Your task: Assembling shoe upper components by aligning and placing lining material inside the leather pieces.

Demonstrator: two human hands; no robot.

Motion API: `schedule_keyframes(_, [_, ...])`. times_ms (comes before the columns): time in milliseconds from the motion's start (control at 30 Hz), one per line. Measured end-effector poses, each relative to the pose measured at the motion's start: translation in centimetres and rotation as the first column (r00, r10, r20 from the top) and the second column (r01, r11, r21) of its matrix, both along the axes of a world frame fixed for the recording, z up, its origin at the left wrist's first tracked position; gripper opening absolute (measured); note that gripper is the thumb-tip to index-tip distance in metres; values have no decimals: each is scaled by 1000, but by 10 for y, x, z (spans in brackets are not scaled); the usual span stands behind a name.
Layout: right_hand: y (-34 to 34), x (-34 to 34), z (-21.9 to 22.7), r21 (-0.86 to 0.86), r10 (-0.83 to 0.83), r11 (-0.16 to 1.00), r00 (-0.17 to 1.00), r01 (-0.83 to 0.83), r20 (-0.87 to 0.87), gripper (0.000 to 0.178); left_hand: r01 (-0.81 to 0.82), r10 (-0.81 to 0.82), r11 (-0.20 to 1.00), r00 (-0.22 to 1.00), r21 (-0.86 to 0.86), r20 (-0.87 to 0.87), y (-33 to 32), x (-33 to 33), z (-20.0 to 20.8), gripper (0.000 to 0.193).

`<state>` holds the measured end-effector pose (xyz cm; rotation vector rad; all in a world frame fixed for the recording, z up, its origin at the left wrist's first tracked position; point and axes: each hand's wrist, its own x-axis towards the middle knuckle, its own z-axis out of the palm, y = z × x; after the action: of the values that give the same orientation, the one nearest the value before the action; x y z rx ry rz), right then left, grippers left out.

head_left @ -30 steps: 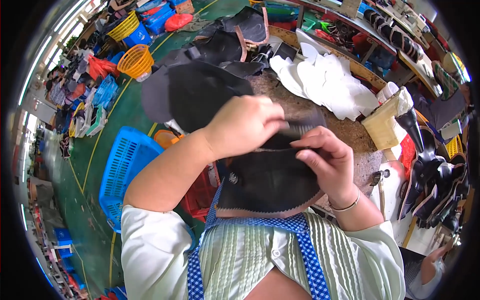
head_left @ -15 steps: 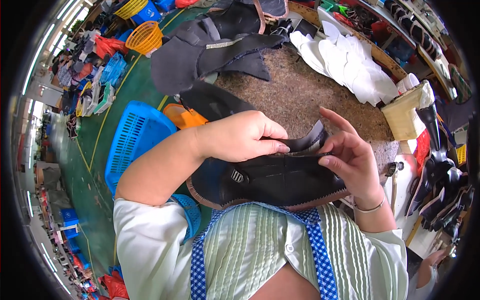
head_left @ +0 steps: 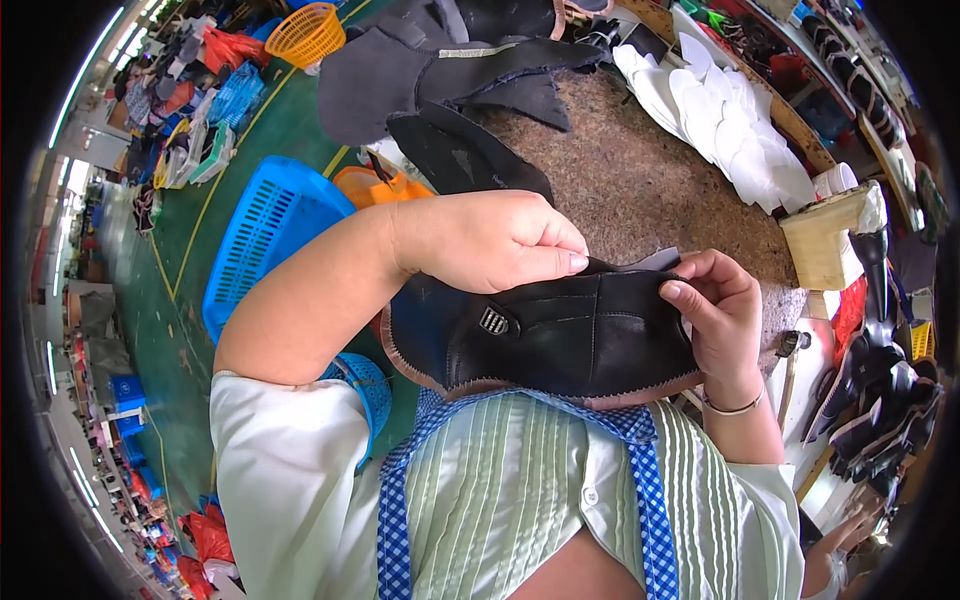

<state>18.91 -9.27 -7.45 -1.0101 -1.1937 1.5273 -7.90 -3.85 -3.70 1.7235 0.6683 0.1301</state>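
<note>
- The black leather piece (head_left: 635,345) is held just in front of the blue checked apron (head_left: 656,530); its upper edge is pinched by thumb and fingers of the left hand (head_left: 500,245), and its upper right corner is clamped in the right hand (head_left: 722,310).
- The edge could be puckered, it is judged, if unequal pull is applied by the two hands; the grey strip (head_left: 655,262) beside the right fingertips could be set askew if its loose end is left unsupported; the brown zigzag border (head_left: 640,395) could be creased if pressed against the apron.
- The speckled brown desk (head_left: 660,150) is strewn with black pieces (head_left: 375,85) and overlapping white pieces (head_left: 720,125); a cream block (head_left: 825,245) is seen at its right.
- The green floor (head_left: 185,350) is marked with yellow lines; a blue crate (head_left: 255,245) is placed at the left; dark boot-like pieces (head_left: 880,390) are heaped at the right.
</note>
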Motion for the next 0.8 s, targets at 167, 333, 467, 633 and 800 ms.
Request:
schedule_keyframes(167, [-5,-2,-2,-21,-48,999,999,48,2,12,-45,44,999,986,1,161,-4,-1,-8,24])
schedule_keyframes(333, [-8,-1,-5,-36,-55,998,998,55,-9,12,-63,54,970,998,235,45,-14,5,3,24])
schedule_keyframes(467, [-9,-4,0,-17,-58,998,996,57,-73,13,-150,130,942,988,299,86,-19,8,-13,22])
schedule_keyframes(633, [-6,1,4,48,-21,999,1000,22,-19,17,-384,333,906,907,177,259,-39,21,-13,14])
schedule_keyframes(800, [-3,4,8,79,24,997,999,-21,-25,20,-401,327,856,909,326,258,-42,25,-11,11])
